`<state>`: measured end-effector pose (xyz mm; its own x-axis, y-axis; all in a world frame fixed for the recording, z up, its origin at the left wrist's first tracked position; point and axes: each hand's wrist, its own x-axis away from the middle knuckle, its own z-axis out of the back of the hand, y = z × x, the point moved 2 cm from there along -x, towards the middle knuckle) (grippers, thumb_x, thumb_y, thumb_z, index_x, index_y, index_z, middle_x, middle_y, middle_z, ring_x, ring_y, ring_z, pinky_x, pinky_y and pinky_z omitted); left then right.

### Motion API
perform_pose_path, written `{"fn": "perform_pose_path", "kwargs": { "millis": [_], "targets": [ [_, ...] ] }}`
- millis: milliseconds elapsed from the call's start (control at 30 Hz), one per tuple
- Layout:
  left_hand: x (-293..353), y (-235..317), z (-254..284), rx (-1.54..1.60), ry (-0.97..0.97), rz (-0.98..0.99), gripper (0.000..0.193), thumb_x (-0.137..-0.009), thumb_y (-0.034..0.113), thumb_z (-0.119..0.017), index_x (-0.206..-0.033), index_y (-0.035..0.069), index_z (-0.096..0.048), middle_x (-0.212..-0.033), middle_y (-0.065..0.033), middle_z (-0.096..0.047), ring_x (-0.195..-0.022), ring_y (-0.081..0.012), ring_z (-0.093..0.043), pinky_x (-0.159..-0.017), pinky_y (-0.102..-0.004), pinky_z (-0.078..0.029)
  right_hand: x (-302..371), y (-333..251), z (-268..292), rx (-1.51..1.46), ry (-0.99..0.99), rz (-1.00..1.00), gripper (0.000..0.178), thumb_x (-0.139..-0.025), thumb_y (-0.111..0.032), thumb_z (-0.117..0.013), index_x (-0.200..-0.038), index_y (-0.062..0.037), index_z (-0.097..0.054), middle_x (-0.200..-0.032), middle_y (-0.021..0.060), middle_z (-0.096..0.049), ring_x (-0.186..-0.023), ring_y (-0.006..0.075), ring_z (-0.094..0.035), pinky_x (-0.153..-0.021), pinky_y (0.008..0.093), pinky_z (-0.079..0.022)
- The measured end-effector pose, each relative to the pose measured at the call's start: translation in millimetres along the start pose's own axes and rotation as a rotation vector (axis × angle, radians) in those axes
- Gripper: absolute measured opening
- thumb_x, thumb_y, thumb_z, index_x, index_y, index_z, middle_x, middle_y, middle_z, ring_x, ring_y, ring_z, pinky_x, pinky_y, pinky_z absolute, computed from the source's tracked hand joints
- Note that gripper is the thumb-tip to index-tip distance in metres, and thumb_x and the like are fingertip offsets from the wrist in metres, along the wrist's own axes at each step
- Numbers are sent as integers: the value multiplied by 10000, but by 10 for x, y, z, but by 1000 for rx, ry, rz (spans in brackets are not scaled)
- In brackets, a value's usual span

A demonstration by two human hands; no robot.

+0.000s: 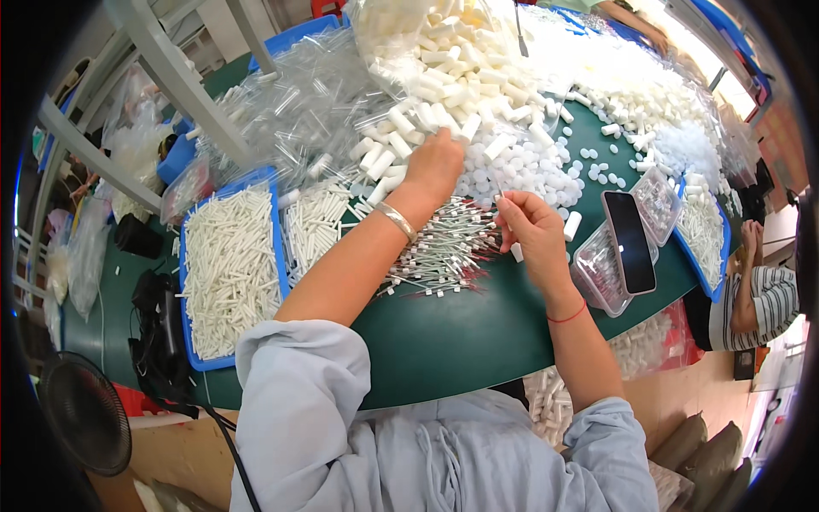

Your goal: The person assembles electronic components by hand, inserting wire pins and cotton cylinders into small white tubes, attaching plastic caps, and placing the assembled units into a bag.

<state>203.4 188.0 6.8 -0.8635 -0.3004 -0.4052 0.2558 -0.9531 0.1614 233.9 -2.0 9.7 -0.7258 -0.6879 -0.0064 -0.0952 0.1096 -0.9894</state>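
Note:
My left hand [437, 166] reaches into a heap of white foam-like cylinders [397, 143]. Its fingers are curled closed at one of the white cylinders [469, 128], partly covering the grip. To its right, my right hand [531, 226] holds thumb and forefinger pinched on a thin, pale stick [498, 183] that points upward; its exact kind is too small to make out. Beneath and between both hands lies a pile of thin rods with white ends and red tips [448, 247]. Small white round caps [516, 171] are heaped just beyond the right hand.
Blue trays of short white sticks stand at left [279, 247] and right [725, 256] on the green table [444, 350]. Clear tubes [299, 107] pile up at the back left. A phone [631, 243] rests on clear plastic boxes [597, 273]. Another person [755, 299] sits at right.

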Motion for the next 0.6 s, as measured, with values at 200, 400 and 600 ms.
{"fn": "perform_pose_path", "kwargs": {
  "millis": [200,400,600],
  "targets": [
    [349,74,319,1058,-147,331,288,-744,54,-733,-1010,-14,-646,-1036,-118,-614,-896,-185,-633,-757,-305,-530,45,-41,-10,158,41,94,200,-893,-164,-657,-988,11,-679,-762,-19,-628,-583,10,-491,-505,160,-382],
    [799,134,526,1812,-276,608,383,-897,96,-638,-1242,-31,-533,-1106,-116,-629,-1029,-179,-623,-929,-286,-514,102,-46,-40,197,1,131,182,-873,-122,-676,-990,18,-684,-803,-11,-644,-708,32,-548,-610,172,-422],
    [929,151,578,1861,-272,649,356,-906,100,-628,-1226,-29,-539,-1122,-130,-635,-1028,-189,-630,-931,-296,-515,129,-65,-87,216,-13,170,145,-858,-105,-688,-950,8,-696,-816,2,-635,-724,40,-553,-626,185,-431]
  ]
}}
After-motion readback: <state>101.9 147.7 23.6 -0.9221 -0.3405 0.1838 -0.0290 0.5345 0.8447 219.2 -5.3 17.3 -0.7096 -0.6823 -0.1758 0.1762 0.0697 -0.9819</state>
